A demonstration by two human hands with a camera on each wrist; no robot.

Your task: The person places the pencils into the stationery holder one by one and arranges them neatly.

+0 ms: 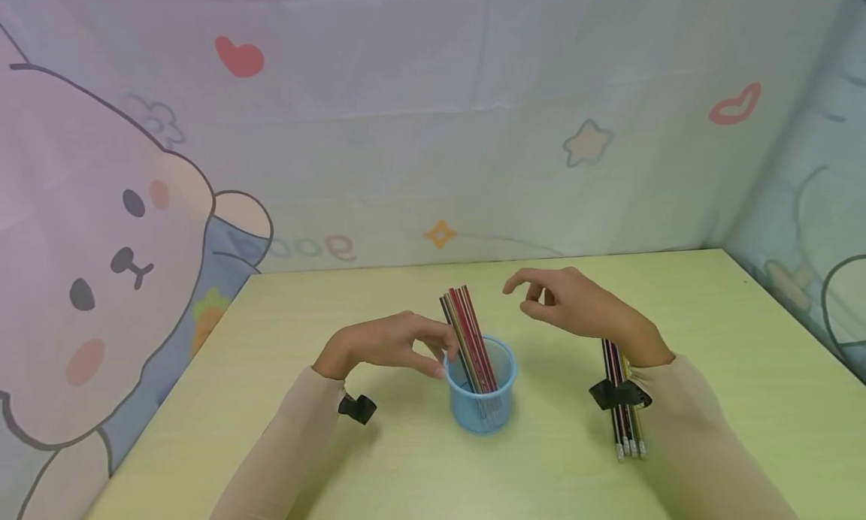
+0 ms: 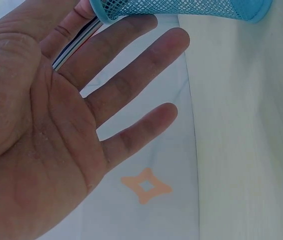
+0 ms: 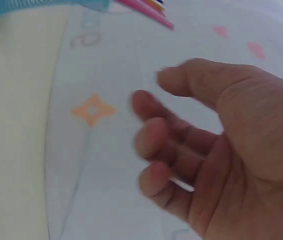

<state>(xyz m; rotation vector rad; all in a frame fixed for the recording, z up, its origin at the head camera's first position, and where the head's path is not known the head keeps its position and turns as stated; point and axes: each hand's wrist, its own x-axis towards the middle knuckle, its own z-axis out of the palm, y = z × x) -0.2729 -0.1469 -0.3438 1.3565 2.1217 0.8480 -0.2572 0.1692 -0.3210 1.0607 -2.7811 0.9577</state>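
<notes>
A light-blue mesh pencil cup (image 1: 480, 415) stands on the table, holding several slim pencils (image 1: 471, 340) in red, dark and yellowish tones that lean to the upper left. At its left rim is my left hand (image 1: 399, 341), with thumb and index finger pinching the edge. In the left wrist view, the other three fingers (image 2: 139, 72) stretch out below the cup. My right hand (image 1: 571, 302) hovers to the right of the cup, fingers loosely bent, nothing in it. Beneath the right wrist lies a bunch of dark and yellowish pencils (image 1: 629, 433), partly hidden, with pale ends toward me.
The pale yellow-green table (image 1: 352, 475) reaches back to a hanging cloth (image 1: 406, 167) printed with a bear, hearts and stars. Another printed cloth (image 1: 822, 227) hangs along the right side. Black straps (image 1: 357, 408) are on both wrists.
</notes>
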